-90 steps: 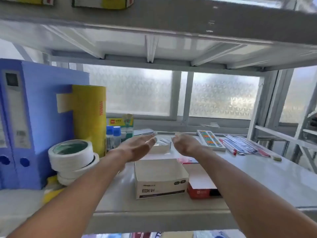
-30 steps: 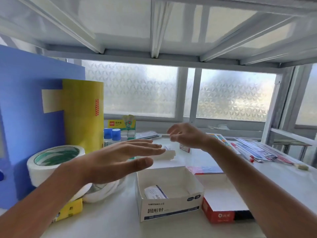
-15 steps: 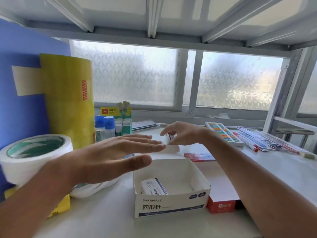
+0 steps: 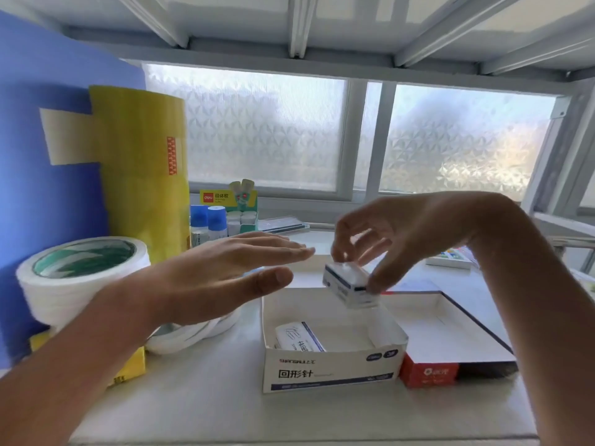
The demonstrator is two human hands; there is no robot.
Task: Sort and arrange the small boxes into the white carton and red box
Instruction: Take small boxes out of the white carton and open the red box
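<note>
**Right hand holding small box over white carton**

Right hand [image 4: 396, 233] pinching small white box [image 4: 349, 284] by fingertips [image 4: 373, 286], tilted, above far edge of white carton [image 4: 331, 371]. Left hand [image 4: 209, 278] open, flat, palm down, gripping nothing, hovering left of carton. One paper-clip box [image 4: 299, 338] lying inside carton, near left wall. Red box [image 4: 428, 375] touching carton's right side, white interior showing. All sitting on white shelf [image 4: 206, 400]. White tape rolls [image 4: 80, 278] stacked at left, yellow roll [image 4: 141, 175] and blue binder [image 4: 42, 156] behind. Glue sticks [image 4: 209, 220] at back by frosted window.
</note>
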